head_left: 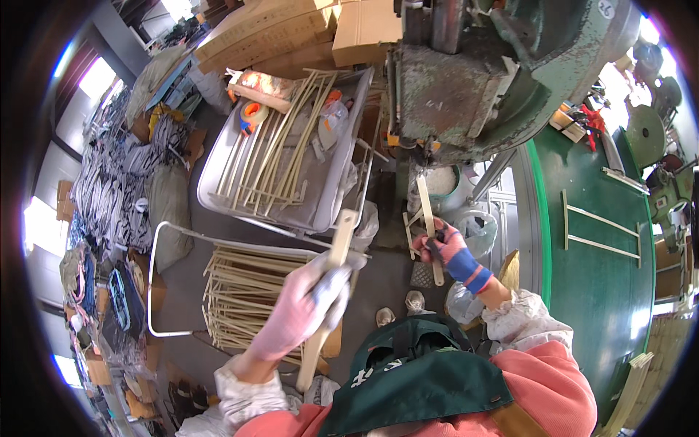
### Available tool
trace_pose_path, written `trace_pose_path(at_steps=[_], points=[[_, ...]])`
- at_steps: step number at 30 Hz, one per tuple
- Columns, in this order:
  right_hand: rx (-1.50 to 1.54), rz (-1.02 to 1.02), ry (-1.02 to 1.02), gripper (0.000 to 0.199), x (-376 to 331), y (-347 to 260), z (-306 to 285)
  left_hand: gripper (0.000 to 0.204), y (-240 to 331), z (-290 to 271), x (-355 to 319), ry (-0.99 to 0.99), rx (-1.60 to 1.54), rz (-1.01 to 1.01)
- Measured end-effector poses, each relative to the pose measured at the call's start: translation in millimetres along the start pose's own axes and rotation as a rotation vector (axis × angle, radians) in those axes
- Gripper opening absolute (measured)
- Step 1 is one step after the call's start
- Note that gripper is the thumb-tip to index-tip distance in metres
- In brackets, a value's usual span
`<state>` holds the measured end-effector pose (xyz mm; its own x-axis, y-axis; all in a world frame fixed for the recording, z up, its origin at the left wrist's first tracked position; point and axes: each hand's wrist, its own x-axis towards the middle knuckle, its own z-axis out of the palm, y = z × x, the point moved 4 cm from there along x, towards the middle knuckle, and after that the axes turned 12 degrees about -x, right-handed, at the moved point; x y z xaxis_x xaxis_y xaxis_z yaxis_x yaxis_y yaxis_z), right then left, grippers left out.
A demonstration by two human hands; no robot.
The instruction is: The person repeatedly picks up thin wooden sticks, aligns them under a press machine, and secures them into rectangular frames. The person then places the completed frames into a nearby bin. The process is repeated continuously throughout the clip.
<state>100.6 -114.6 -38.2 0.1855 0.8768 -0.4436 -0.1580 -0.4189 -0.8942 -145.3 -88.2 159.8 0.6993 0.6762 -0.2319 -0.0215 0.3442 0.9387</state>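
My left hand (306, 302), in a pale pink and grey glove, is closed round a flat wooden slat (342, 237) with a small hole near its upper end. The slat slants from the lower left up to the right. My right hand (453, 251), in a glove with a blue and red cuff, grips a second wooden slat (424, 198) that points up toward the machine. Something dark shows at its fingers, too small to make out. Ahead of both hands stands a worn green press-like machine (455, 95), apart from the slats.
At left, a white tub (206, 178) holds thin wooden strips and an orange tape roll (254, 113). A stack of strips (247, 295) lies below it on a white-railed cart (153, 280). A wooden frame (603, 213) lies on the green table (593, 306) at right. Cardboard boxes (368, 33) stand behind.
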Motion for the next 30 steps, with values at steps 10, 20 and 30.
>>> trace_pose_path(at_steps=[10, 20, 30], points=[[-0.358, -0.213, 0.131, 0.035, 12.1, -21.4, -77.6, 0.027, -95.1, 15.4, 186.6, -0.128, -0.066, -0.026], [-0.45, -0.155, 0.007, 0.032, 4.0, -42.2, -80.5, 0.025, -104.0, 14.2, 208.7, -0.148, -0.106, -0.091], [-0.675, -0.215, 0.022, 0.039, -4.2, -60.4, -75.4, 0.023, -108.2, 5.7, 209.8, -0.205, 0.01, -0.155]])
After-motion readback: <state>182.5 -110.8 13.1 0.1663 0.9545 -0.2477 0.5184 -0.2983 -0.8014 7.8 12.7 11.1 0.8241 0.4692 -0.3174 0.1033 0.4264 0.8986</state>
